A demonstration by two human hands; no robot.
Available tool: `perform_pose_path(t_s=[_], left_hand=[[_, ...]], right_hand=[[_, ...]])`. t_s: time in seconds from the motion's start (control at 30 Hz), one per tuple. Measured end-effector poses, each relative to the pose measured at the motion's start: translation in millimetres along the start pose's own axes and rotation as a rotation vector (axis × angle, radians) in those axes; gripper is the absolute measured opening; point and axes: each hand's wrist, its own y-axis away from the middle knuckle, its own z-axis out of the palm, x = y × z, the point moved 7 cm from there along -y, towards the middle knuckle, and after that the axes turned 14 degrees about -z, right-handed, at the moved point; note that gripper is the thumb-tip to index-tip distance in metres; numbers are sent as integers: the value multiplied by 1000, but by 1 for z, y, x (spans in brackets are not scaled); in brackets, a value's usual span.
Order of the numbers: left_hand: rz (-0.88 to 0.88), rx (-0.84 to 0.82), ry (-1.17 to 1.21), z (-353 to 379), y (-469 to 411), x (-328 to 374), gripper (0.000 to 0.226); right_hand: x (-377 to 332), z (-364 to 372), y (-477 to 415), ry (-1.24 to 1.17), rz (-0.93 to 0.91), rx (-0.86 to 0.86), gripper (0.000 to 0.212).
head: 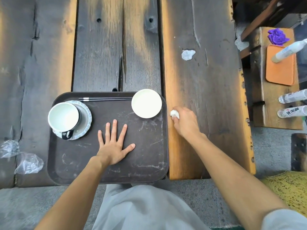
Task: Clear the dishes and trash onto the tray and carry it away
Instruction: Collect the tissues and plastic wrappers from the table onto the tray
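Observation:
A dark brown tray (pixel 146 168) lies on the wooden table's near edge. On its left a white mug (pixel 64 116) with a black handle stands on a pale blue plate (pixel 86 120). Black chopsticks (pixel 106 99) lie along the tray's far rim, and a white bowl (pixel 146 103) sits at its far right corner. My left hand (pixel 114 146) rests flat on the tray's middle, fingers spread. My right hand (pixel 184 121) is just right of the tray, fingers closed on a crumpled white tissue (pixel 174 113) at the table surface.
Two crumpled clear plastic wrappers (pixel 28 162) lie on the table left of the tray. A small spill (pixel 187 54) marks the far right plank. On a side bench at right sit an orange pad (pixel 280 68), a purple cloth (pixel 277 36) and several bottles (pixel 292 97).

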Motion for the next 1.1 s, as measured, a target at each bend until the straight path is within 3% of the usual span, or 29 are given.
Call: perform_pose_path(t_s=[0.13,0.4,0.7,1.1], left_hand=[[5,13,1,-1,0,0,84],[12,30,8,0,-1,-1,86],[35,65,24,1,-3,-1,85],[30,71,26,2,-2,-1,85]], right_hand=[[-28,-2,27,-142,-88,84,39],[-92,65,47,-98,-302,-66,40],[-86,89,58,45,-316,-99,60],[-79,76,66,-43,-235,-110,74]])
